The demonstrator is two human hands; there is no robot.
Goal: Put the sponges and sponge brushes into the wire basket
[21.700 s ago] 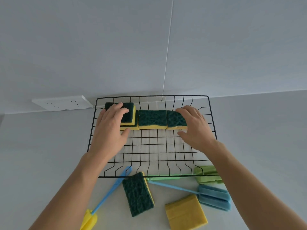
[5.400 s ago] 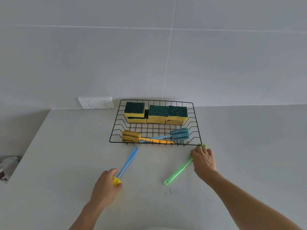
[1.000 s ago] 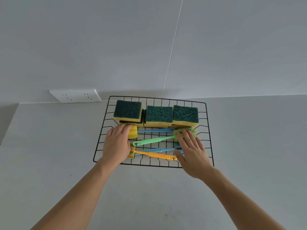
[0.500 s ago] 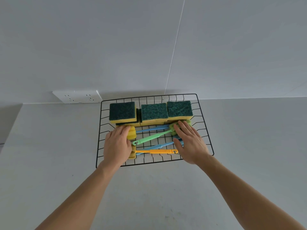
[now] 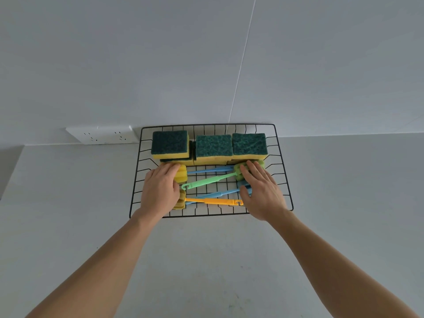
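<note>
The black wire basket [image 5: 282, 171] stands on the counter against the wall. Along its back sit green-topped yellow sponges [image 5: 213, 146] in short stacks. In front of them lie several sponge brushes: a green one [image 5: 211, 180], a blue-handled one with a yellow head [image 5: 181, 176], a blue one [image 5: 218, 194] and an orange one [image 5: 213, 201]. My left hand [image 5: 160, 191] rests flat over the yellow brush heads at the basket's left. My right hand [image 5: 261, 191] lies flat, fingers spread, on the green and blue brush heads at the right.
A white socket strip [image 5: 103, 135] is mounted on the wall left of the basket. The grey counter [image 5: 206, 260] spreads in front and to both sides. The tiled wall rises right behind the basket.
Both hands stay pressed on the brush heads inside the basket. The brushes have been pushed slightly back toward the sponges, and the view has shifted a little.
</note>
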